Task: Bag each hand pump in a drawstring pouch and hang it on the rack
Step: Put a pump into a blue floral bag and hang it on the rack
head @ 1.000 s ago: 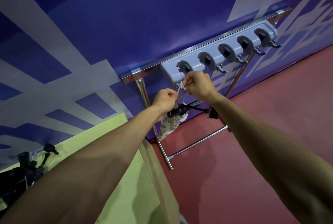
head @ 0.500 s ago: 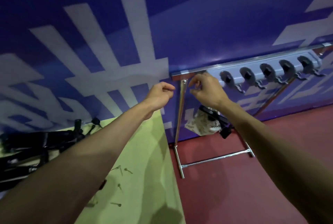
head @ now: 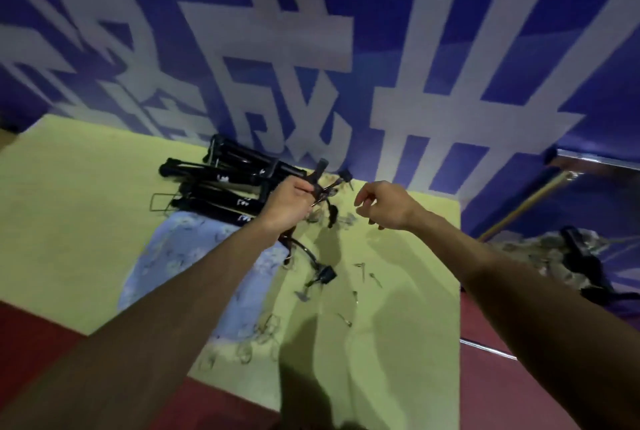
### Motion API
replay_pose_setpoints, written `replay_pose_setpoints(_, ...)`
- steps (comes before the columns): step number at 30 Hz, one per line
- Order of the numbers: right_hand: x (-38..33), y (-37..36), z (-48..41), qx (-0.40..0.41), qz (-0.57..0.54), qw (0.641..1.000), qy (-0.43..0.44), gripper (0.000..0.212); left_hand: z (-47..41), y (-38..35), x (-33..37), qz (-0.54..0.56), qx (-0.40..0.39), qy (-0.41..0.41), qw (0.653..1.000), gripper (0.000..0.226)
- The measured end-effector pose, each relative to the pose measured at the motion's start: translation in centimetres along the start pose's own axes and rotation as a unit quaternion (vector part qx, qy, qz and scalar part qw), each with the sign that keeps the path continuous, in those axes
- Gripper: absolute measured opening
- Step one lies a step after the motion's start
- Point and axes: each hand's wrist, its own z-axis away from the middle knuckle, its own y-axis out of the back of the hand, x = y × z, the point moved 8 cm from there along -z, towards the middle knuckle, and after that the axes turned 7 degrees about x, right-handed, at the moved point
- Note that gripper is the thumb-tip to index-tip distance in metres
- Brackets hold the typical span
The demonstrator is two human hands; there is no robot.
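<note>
A pile of black hand pumps (head: 221,184) lies at the back of the yellow-green table (head: 76,208). My left hand (head: 289,206) is shut on one black pump (head: 320,168) at the pile's right end; its hose (head: 311,260) trails down toward me. Just right of it, my right hand (head: 382,204) hovers with fingers apart and nothing in them. A pale blue patterned drawstring pouch (head: 194,256) lies flat on the table under my left forearm. At the far right a bagged pump (head: 568,256) hangs below the rack's metal bar (head: 595,161).
Small metal needles (head: 365,272) and wire loops (head: 258,336) are scattered on the table near its right side. A blue wall with large white characters (head: 311,49) stands right behind the table. Red floor (head: 502,391) shows on the right and the near left.
My view swung left from the rack to the table. Both hands left the hung pouch; my left hand has closed on a pump at the pile, and my right hand came across, open.
</note>
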Motion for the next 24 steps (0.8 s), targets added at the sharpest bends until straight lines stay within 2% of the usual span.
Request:
replay_pose_setpoints(5,-2.9,-6.9,-1.5,-0.038,0.031,0.998,-0.032,0.013,-0.9,5.8,-8.8,-0.016,0.000,0.037,0.999,0.025)
replay_pose_setpoints(8,-3.3,-9.9,-1.6,-0.053,0.041,0.996,-0.052,0.015,0.3,7.2,-12.3,-0.048,-0.003,0.040,0.998,0.007)
replay_pose_setpoints(12,-3.4,-12.2,-0.9,-0.064,0.043,0.994,-0.074,0.018,1.2,6.9,-16.0,-0.126,-0.040,0.039,0.990,0.009)
replay_pose_setpoints(17,-1.9,-11.4,0.7,-0.061,0.069,0.993,-0.080,0.021,1.4,4.6,-16.8,-0.203,-0.039,0.001,0.978,0.023)
replay_pose_setpoints(19,-0.8,-11.4,1.1,-0.065,0.086,0.990,-0.087,0.020,1.8,3.6,-16.9,-0.261,-0.044,-0.022,0.964,0.037)
replay_pose_setpoints(21,0.6,-11.8,1.6,-0.073,0.105,0.987,-0.094,0.020,2.3,2.7,-17.9,-0.357,-0.047,-0.043,0.932,0.052)
replay_pose_setpoints(22,1.3,-12.2,1.9,-0.077,0.116,0.986,-0.096,0.021,2.5,2.7,-18.5,-0.388,-0.044,-0.047,0.919,0.055)
replay_pose_setpoints(24,2.7,-13.2,2.7,-0.090,0.140,0.981,-0.095,0.023,3.0,2.7,-19.7,-0.399,-0.028,-0.042,0.916,0.053)
